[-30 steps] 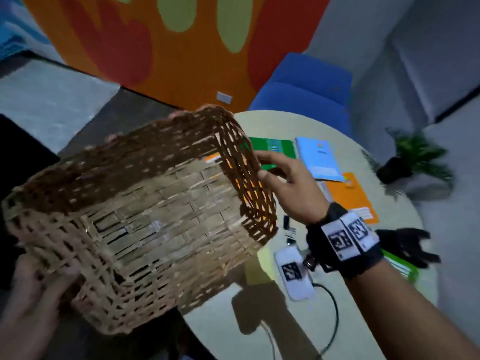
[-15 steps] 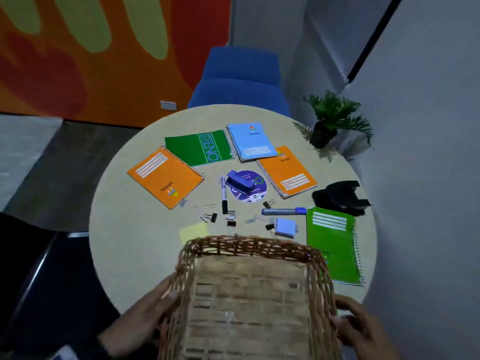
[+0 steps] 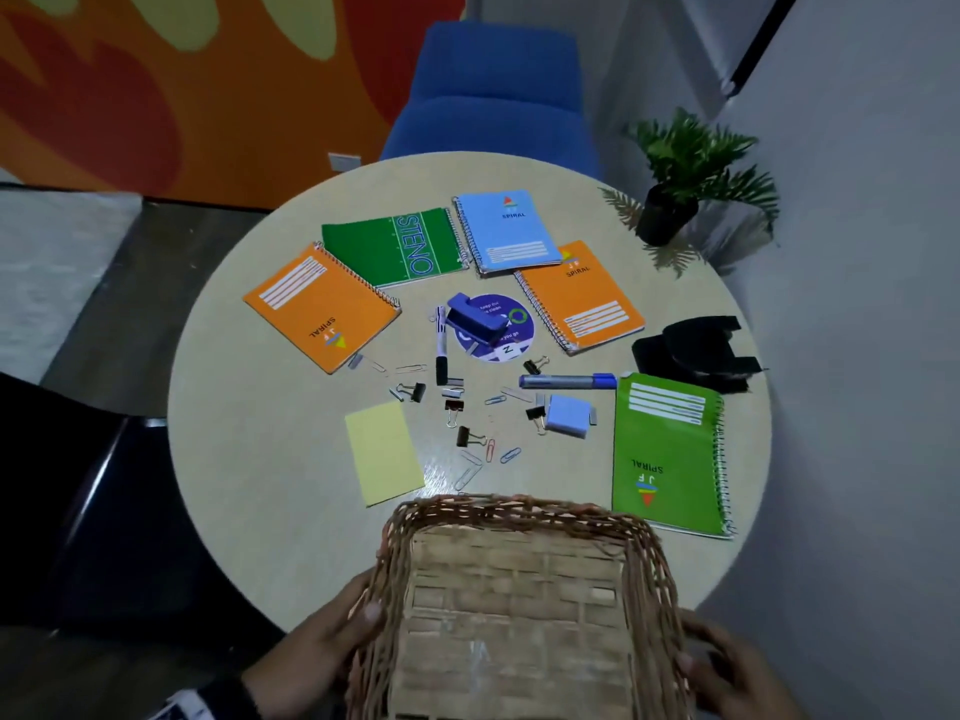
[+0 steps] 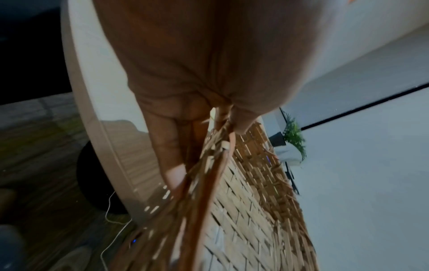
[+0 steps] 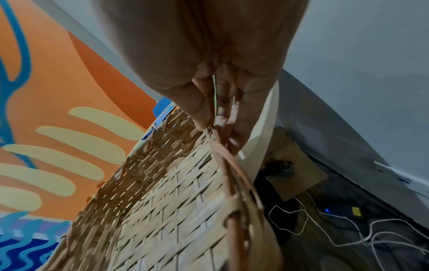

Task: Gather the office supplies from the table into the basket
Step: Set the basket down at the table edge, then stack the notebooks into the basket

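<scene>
Your left hand [image 3: 332, 634] and right hand [image 3: 732, 678] grip the wicker basket [image 3: 519, 605] by its side rims, fingers [image 4: 167, 146] curled, at the counter's [image 3: 260, 485] near edge; notebooks lie beyond.

Wicker basket [image 3: 519, 517], lower centre, gripped at its sides by left hand [image 3: 332, 636] and right hand [image 3: 727, 667]. Round table [image 3: 260, 511] above it bears five spiral notebooks, yellow sticky pad [image 3: 383, 452], two markers, scattered binder clips and paper clips. Potted plant [image 3: 685, 174], upper right.
</scene>
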The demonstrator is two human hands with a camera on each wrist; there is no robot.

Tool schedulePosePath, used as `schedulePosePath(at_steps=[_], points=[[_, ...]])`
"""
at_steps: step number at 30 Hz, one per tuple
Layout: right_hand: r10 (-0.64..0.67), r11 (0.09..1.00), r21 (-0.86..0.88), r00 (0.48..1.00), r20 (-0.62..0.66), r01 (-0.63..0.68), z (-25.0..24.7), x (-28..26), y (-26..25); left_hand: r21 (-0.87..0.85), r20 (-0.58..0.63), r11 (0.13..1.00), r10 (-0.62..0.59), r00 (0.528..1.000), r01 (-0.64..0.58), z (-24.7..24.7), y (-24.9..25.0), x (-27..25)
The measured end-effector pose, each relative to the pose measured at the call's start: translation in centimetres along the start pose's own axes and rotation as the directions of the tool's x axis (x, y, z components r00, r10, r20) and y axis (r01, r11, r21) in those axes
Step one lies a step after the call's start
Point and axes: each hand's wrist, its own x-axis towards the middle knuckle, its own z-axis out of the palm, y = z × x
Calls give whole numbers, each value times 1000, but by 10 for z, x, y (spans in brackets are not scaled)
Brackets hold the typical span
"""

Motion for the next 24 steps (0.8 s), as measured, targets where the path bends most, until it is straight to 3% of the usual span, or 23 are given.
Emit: schedulePosePath(at_steps=[2,6,9,11,13,16,19,22,24], points=[[45,999,12,998,45,-46,2,7,-11,17,-15,1000,-25,1000,25,-5,-6,1],[8,999,-33,995,101,-5,7,9,-22,101,-26,995,31,999,-28,-24,-15,-2],[-66,985,-157,998,24,69,-6,9,-39,229,-66,973,27,997,-11,-51,-5,-7],[-189,916,-366,981,-38,162,-23,17,-69,280,-219,960,91,971,-27,-80,6,7],[-341,816,-513,938,-56,266,-33,37,-108,404,-361,914,183,915,-24,-106,26,32],[-482,629,-666,873,71,402,-20,78,-172,703,-364,704,240,900,97,-124,47,87],[-414,592,-723,904,106,356,4,127,-204,814,-362,549,222,906,191,-116,61,132],[-194,607,-779,980,49,159,20,167,-195,853,-385,467,259,886,234,-91,67,154],[-70,627,-779,996,-60,-3,16,180,-183,852,-403,458,261,877,255,-82,68,163]])
